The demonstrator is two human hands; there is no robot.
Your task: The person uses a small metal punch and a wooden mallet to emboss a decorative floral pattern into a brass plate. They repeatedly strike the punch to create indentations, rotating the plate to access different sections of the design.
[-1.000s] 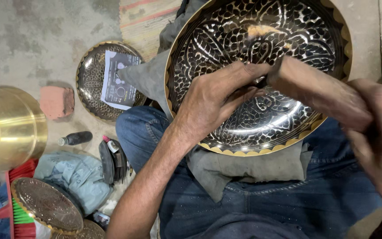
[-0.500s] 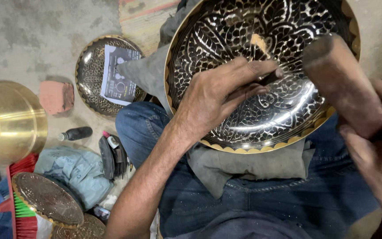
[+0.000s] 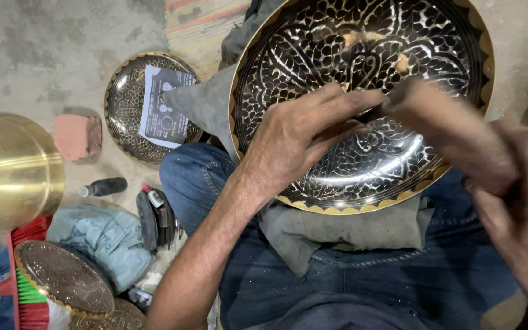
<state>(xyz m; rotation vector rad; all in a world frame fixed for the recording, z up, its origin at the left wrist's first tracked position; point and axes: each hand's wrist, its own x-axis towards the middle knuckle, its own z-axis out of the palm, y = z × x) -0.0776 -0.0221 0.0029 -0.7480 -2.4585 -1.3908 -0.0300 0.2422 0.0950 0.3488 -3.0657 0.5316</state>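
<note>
A large engraved metal plate [image 3: 362, 79], black with bright silver floral cutwork and a scalloped brass rim, rests tilted on the person's lap over a grey cloth [image 3: 343, 229] and blue jeans. The left hand [image 3: 304, 137] lies across the plate's centre, its fingers pinched shut around a thin dark tool, probably a chisel [image 3: 371, 112], whose tip meets the pattern. At three o'clock from it, the right hand [image 3: 520, 201] is closed around a wooden mallet [image 3: 444, 125], blurred by motion, its head just beside the chisel's upper end.

The plate looks stiff and fairly heavy, a rigid sheet of metal that should ring and skid under blows unless the cloth and thighs damp it. Its polished face is likely slippery and easy to scar, so the rim at six o'clock, against the lap, seems the safest place to steady it. The chisel is slim and needs a tight fingertip pinch low on its shaft.

On the floor at nine o'clock lie a smaller engraved plate [image 3: 123, 116] carrying a printed paper [image 3: 166, 107], a brick piece [image 3: 77, 135], a brass bowl [image 3: 10, 171] and a small dark bottle [image 3: 105, 186].
</note>
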